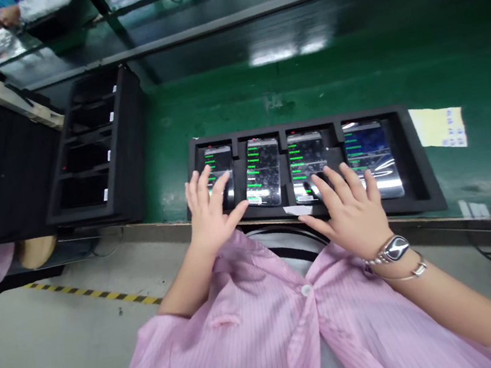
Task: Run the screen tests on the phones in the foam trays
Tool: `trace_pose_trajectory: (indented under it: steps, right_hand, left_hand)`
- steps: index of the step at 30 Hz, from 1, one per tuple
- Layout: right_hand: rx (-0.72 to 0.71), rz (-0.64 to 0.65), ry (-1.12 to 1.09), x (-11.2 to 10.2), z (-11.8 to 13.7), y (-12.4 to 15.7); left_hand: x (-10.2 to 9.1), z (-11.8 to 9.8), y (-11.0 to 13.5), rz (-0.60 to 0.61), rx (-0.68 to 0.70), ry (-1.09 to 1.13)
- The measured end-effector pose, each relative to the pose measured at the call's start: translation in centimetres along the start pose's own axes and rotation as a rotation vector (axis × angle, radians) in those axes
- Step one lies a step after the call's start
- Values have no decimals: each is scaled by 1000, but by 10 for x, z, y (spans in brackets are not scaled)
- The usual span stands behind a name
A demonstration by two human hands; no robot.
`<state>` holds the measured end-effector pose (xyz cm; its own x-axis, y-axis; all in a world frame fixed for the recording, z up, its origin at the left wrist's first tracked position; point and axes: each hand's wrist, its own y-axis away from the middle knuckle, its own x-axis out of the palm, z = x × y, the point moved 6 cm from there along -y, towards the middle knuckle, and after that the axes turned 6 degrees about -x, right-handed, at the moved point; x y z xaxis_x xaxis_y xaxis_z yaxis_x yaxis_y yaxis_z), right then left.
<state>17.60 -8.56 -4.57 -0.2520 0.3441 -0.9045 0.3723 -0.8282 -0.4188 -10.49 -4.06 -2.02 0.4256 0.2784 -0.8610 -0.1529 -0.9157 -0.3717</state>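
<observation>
1. My left hand (208, 211) lies open, fingers spread, on the leftmost smartphone (219, 166); I can't see it gripping anything.
2. My right hand (346, 209), also open, rests its fingertips on the third smartphone (308, 153), with no grip showing.
3. These glass-faced phones should handle light, stiff, slippery and fragile; I'd take them by their long edges.
4. The second smartphone (263, 172) lies between my hands, the fourth smartphone (373, 158) at 1 o'clock, all in a black foam tray (419, 192) on the green counter (270, 100).
5. Farther off, a black foam rack (99, 147) stands at 10 o'clock, a yellow paper note (439, 127) at 2 o'clock.
</observation>
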Motion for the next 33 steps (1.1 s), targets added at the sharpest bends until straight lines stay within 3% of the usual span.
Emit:
trace_pose_trajectory:
  steps: [3,7,12,16,25,28,33]
  right_hand:
    - [-14,-1,4,0,3,-1]
    - [28,-18,-42,-9,-5,2]
    - [133,-97,31,-32,-47,24]
    - [236,-8,118,-35,-73,48]
    - [235,36,93,-31,-74,52]
    - [306,73,40,-31,-79,49]
    - [360,-39,-223,-40,-99,35]
  left_hand:
    - [-9,29,9,-37,-112,-35]
    - [0,52,18,26,-177,-55]
    - [4,51,16,38,-134,-49]
    - [2,48,16,83,-160,-77]
    - [-7,43,-1,188,-281,-79]
    - [-1,49,-11,242,-340,-135]
    - [14,64,-33,323,-404,-132]
